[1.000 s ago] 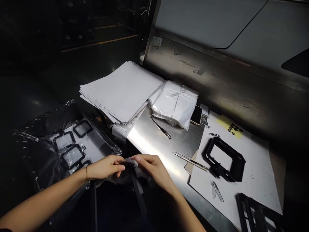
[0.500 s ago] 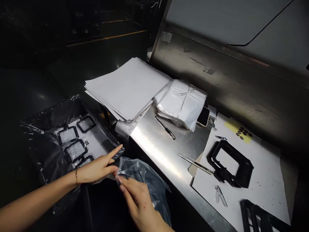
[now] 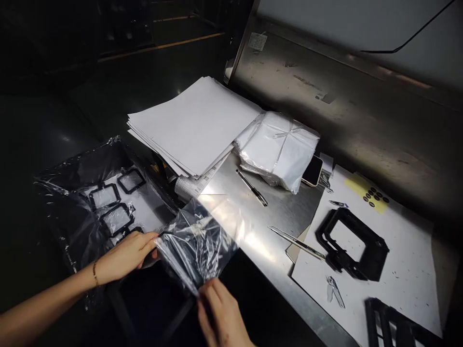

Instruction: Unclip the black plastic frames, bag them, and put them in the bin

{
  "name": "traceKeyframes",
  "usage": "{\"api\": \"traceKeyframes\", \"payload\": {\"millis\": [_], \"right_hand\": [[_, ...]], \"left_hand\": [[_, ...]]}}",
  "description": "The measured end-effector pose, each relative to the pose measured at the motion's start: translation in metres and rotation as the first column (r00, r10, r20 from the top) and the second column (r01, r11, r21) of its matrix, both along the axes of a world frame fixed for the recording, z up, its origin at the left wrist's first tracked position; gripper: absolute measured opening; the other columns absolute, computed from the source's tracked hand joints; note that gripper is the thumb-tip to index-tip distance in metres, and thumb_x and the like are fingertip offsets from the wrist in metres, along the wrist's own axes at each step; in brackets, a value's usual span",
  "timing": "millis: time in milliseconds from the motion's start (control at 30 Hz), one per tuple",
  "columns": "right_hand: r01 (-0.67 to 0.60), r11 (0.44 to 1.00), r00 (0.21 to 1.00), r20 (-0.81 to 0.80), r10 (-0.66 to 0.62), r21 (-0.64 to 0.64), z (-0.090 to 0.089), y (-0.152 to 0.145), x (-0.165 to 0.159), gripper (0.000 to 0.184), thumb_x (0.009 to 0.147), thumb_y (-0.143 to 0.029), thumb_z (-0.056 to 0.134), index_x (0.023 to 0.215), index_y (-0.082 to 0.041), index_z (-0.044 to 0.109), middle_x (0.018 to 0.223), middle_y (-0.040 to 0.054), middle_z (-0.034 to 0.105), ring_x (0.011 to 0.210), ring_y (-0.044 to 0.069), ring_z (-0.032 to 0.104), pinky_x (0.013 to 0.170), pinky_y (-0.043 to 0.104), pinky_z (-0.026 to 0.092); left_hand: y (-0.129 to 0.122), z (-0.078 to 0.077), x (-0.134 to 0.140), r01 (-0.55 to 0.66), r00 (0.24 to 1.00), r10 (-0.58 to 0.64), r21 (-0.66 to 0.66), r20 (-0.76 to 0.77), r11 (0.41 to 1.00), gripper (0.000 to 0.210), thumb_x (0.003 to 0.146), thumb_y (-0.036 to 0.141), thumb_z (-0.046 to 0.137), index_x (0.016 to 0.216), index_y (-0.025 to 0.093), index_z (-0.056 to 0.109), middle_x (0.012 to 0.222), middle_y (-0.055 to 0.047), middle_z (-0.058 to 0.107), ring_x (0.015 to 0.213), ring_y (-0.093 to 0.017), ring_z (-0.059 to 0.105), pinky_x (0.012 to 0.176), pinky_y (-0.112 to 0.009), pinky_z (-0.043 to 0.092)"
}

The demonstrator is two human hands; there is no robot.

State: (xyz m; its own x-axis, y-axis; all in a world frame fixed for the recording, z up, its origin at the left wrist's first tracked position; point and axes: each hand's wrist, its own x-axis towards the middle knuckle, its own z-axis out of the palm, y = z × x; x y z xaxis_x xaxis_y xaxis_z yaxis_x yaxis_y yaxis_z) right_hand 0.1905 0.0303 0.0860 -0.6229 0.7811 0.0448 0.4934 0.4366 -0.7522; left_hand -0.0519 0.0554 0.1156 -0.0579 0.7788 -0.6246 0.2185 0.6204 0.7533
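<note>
A clear plastic bag [image 3: 202, 241] is stretched between my two hands, in front of the bench edge. My left hand [image 3: 128, 255] is closed at the bag's left edge, and a dark piece shows by its fingertips; what else lies under the palm is hidden. My right hand [image 3: 222, 308] pinches the bag's near edge lower down. Just beyond my left hand is a bin lined with clear film [image 3: 108, 144], where several black frames in clear wrapping [image 3: 116, 218] lie on white sheets.
The metal bench [image 3: 249, 236] carries a stack of white paper [image 3: 195, 125], a tied bundle of clear bags [image 3: 280, 144], a pen [image 3: 252, 187], a phone [image 3: 313, 170], a thin metal tool [image 3: 296, 242], nail clippers [image 3: 335, 291] and a black frame part [image 3: 376, 253]. Another black part [image 3: 394, 325] lies nearer.
My hands have moved apart, the left leftward and the right downward. The bag, bunched up before, is now spread out between them. The view has shifted slightly.
</note>
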Motion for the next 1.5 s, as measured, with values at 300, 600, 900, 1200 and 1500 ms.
{"api": "traceKeyframes", "payload": {"millis": [300,600,900,1200,1500], "right_hand": [[-0.122,0.922,0.945,-0.327,-0.005,-0.367,-0.003,-0.011,-0.035,0.018,0.078,-0.015,0.045,0.085,-0.02,0.061,0.076,0.004,0.057,0.068,0.013,0.056,0.06,0.021,0.046],[0.224,0.898,0.89,-0.297,-0.347,-0.378,0.022,0.04,-0.005,0.021,0.083,-0.015,0.043,0.089,-0.022,0.061,0.073,0.0024,0.054,0.066,0.013,0.052,0.058,0.024,0.042],[-0.081,0.864,0.976,-0.215,-0.032,-0.496,0.004,-0.01,-0.047,0.025,0.078,-0.021,0.052,0.095,-0.036,0.061,0.101,-0.0019,0.06,0.092,0.017,0.057,0.069,0.021,0.047],[-0.098,0.865,0.978,-0.209,-0.008,-0.492,-0.048,-0.01,-0.039,0.015,0.075,-0.041,0.054,0.076,-0.035,0.068,0.082,0.0021,0.064,0.077,0.02,0.056,0.073,0.036,0.043],[-0.049,-0.026,0.877,-0.031,-0.479,-0.998,-0.049,0.095,-0.123,0.03,0.07,-0.041,0.056,0.086,-0.016,0.061,0.078,0.0069,0.064,0.074,0.022,0.061,0.065,0.035,0.048]], "left_hand": [[-0.004,-0.019,-0.021,0.212,0.974,-0.222,-0.16,-0.046,0.964,0.034,0.072,0.031,0.054,0.04,0.019,0.059,0.036,0.001,0.054,0.032,-0.012,0.043,0.041,-0.021,0.032],[0.002,-0.001,-0.014,0.27,0.952,-0.211,-0.287,0.223,0.919,0.032,0.071,0.043,0.054,0.063,0.016,0.067,0.061,-0.009,0.069,0.049,-0.017,0.058,0.043,-0.02,0.037],[-0.003,-0.082,0.034,0.003,0.568,0.597,-0.727,0.567,0.687,0.036,0.072,0.045,0.055,0.079,0.01,0.06,0.072,-0.014,0.068,0.056,-0.02,0.063,0.045,-0.026,0.046],[-0.046,-0.078,0.008,-0.517,0.112,0.878,-0.728,0.465,0.451,0.018,0.082,0.014,0.043,0.076,0.012,0.06,0.066,0.002,0.067,0.051,-0.005,0.06,0.058,-0.017,0.049],[-0.064,-0.095,-0.001,-0.633,-0.05,0.821,-0.654,0.568,0.414,0.017,0.077,0.014,0.049,0.075,0.006,0.064,0.073,-0.01,0.068,0.068,-0.02,0.063,0.072,-0.035,0.047]]}}
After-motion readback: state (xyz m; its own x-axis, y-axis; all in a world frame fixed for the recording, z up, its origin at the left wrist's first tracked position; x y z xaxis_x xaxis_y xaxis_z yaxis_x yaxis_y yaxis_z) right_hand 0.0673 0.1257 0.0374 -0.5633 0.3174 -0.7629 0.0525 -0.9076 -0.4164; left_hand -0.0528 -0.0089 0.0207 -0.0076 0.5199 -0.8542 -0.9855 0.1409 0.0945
